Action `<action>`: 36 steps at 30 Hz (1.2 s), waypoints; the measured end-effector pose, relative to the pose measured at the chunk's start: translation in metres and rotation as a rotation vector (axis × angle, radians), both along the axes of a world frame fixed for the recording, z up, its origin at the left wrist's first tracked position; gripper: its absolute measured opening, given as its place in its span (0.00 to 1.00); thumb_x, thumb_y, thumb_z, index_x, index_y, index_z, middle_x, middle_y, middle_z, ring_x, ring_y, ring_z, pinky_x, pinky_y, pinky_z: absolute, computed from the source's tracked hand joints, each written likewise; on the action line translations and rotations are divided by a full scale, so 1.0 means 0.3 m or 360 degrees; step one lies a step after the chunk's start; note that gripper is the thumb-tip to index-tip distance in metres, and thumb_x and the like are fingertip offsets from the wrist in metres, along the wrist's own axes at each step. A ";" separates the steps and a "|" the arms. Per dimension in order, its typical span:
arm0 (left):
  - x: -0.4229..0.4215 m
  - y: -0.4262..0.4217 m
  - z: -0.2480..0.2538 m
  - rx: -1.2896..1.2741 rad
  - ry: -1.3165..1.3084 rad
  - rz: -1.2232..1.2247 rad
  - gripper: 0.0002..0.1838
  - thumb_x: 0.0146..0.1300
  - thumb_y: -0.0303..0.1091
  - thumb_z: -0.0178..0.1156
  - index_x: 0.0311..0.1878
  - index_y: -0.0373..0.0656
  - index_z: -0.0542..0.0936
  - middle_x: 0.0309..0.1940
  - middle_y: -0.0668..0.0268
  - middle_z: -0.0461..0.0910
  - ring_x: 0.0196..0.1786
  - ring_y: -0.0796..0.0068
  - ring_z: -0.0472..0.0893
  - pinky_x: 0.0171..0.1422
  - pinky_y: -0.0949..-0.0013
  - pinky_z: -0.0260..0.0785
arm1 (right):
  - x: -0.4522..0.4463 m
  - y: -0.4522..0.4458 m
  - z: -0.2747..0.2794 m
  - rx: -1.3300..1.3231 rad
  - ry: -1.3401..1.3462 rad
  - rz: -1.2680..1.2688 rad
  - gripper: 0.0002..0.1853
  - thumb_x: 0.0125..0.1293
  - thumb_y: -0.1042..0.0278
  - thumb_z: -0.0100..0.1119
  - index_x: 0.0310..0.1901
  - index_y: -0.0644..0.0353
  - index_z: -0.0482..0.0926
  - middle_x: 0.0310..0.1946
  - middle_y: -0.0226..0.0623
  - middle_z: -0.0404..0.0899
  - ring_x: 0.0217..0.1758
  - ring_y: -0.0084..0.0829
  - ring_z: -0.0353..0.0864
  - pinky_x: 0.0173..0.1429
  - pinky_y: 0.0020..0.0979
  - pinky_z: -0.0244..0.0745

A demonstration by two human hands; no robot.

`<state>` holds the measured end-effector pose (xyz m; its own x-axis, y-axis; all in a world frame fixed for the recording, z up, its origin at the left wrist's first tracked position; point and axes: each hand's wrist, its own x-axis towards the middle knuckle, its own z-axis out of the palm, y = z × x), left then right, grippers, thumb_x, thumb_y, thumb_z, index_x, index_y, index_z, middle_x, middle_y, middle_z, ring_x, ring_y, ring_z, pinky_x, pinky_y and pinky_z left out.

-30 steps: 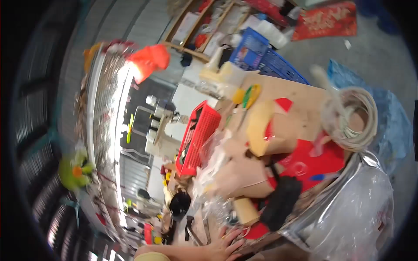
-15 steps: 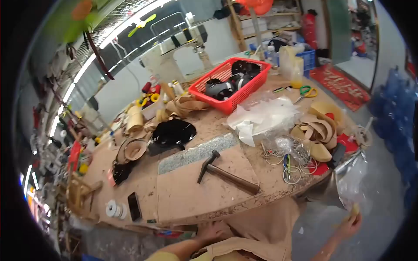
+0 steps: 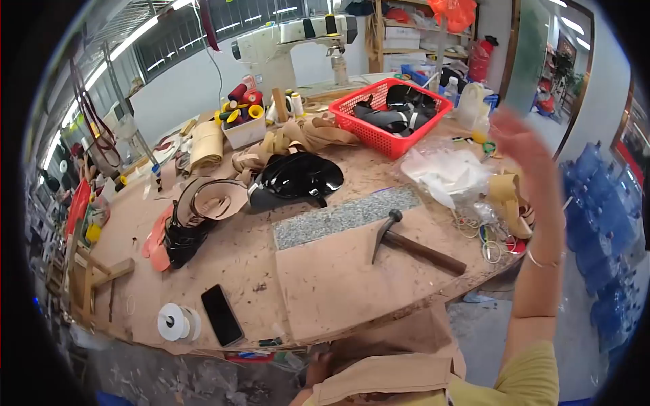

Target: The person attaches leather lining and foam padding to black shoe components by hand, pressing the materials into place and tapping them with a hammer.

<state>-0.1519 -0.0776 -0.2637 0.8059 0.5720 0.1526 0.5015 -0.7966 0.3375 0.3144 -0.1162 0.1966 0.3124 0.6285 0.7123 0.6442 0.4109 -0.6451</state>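
Observation:
My right hand (image 3: 520,139) is raised over the far right part of the table, smeared by motion, so its fingers cannot be made out. Close to it are the green handle of the scissors (image 3: 489,147) and a clear plastic bottle (image 3: 472,105). Low at the front edge, my left hand (image 3: 318,367) sits beside the tan apron (image 3: 386,379), its fingers mostly hidden. A hammer (image 3: 423,250) with a wooden handle rests on the tan board (image 3: 352,277), its head near a grey stone slab (image 3: 345,218).
A red basket (image 3: 369,140) holds black glossy pieces. More black pieces (image 3: 298,179) lie mid-table near rolled tan strips (image 3: 206,144). A phone (image 3: 221,315) and a white spool (image 3: 175,323) are at front left. White plastic sheeting (image 3: 447,172) lies right; blue water bottles (image 3: 599,230) stand beyond.
My right hand has swung up from low beside the table's right end to above its far right part. The view has shifted, and my left hand appears lower and more hidden.

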 end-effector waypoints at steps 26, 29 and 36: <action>0.357 0.727 0.920 -0.1143 -0.1059 0.0776 0.22 0.64 0.32 0.60 0.60 0.39 0.71 0.40 0.68 0.77 0.39 0.79 0.75 0.46 0.73 0.69 | -0.092 -0.055 0.127 0.0575 -0.0836 -0.0287 0.24 0.70 0.65 0.44 0.65 0.64 0.65 0.65 0.62 0.64 0.64 0.49 0.70 0.67 0.43 0.67; 0.495 1.044 0.826 -0.1222 -0.2015 0.0693 0.24 0.59 0.28 0.65 0.58 0.41 0.71 0.38 0.68 0.77 0.37 0.78 0.76 0.40 0.76 0.70 | -0.067 -0.092 -0.083 0.0101 -0.0828 -0.0096 0.12 0.56 0.73 0.64 0.44 0.59 0.79 0.43 0.41 0.81 0.43 0.41 0.80 0.49 0.37 0.75; 0.705 1.322 0.709 -0.0502 -0.1236 0.2159 0.49 0.49 0.42 0.72 0.65 0.23 0.54 0.61 0.37 0.66 0.60 0.44 0.73 0.65 0.57 0.67 | -0.170 -0.011 -0.724 -0.0765 -0.0906 -0.0494 0.21 0.56 0.67 0.63 0.54 0.51 0.77 0.51 0.34 0.76 0.56 0.37 0.74 0.57 0.37 0.69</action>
